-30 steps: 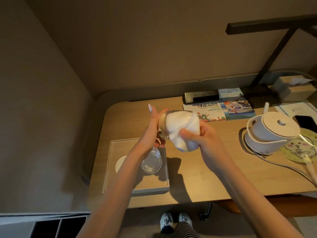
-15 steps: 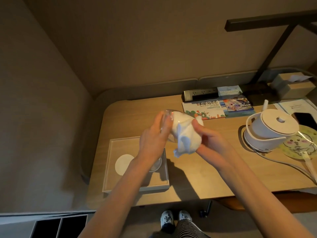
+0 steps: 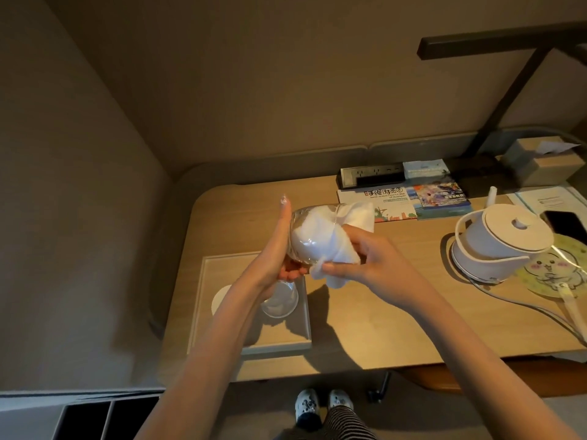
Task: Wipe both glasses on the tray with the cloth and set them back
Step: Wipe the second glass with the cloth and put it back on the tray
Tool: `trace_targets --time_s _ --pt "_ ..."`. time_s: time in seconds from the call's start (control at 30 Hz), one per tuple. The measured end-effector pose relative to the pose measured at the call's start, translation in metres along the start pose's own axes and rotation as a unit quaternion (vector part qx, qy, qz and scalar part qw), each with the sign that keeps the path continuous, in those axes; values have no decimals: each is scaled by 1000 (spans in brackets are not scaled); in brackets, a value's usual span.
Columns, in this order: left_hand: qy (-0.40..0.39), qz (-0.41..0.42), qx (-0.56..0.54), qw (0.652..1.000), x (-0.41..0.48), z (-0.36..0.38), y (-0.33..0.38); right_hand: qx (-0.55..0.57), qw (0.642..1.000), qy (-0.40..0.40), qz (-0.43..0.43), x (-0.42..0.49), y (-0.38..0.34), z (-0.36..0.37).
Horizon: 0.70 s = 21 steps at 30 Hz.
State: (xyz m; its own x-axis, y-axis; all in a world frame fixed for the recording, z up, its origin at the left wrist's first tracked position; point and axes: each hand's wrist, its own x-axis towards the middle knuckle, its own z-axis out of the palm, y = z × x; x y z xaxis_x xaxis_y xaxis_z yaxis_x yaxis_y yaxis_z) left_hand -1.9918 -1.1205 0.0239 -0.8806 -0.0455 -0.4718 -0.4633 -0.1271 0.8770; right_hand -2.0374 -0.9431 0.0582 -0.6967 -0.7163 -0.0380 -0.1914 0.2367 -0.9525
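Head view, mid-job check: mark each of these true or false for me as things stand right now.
1. The left hand holds a glass above the desk. True.
2. The cloth lies flat on the tray. False: the right hand has it bunched and stuffed into the held glass.
3. A second glass sits on the tray. True.
4. The kettle stands on the tray. False: it stands on the desk, far to the right of the tray.
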Motion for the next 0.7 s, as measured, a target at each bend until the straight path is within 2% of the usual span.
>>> trace_targets --time_s 0.03,0.1,0.2,0.27,0.33,0.4,0.47,0.53,0.63,0.7 --pt "26 21 9 999 0 4 -2 29 999 -7 17 1 -1 0" --pt "77 79 31 993 0 12 -10 188 980 -3 66 3 -3 -3" --pt "129 186 130 965 -7 16 -18 426 894 2 139 8 -5 -6" --pt "123 228 202 945 -12 10 -18 481 859 26 174 11 -5 -8" --pt "83 229 211 947 -17 2 -15 464 870 32 164 11 -3 -6" --pt "54 201 168 964 -19 -7 -13 409 903 40 122 8 1 -4" --pt "48 145 76 985 -17 -10 -12 300 950 59 70 5 3 -3" --pt "41 95 21 994 -13 -5 -9 199 978 52 29 3 3 -1" --pt "60 52 35 996 -8 3 -4 130 991 12 13 0 3 1" --pt "104 53 59 991 -7 7 -6 131 991 5 22 0 2 0"
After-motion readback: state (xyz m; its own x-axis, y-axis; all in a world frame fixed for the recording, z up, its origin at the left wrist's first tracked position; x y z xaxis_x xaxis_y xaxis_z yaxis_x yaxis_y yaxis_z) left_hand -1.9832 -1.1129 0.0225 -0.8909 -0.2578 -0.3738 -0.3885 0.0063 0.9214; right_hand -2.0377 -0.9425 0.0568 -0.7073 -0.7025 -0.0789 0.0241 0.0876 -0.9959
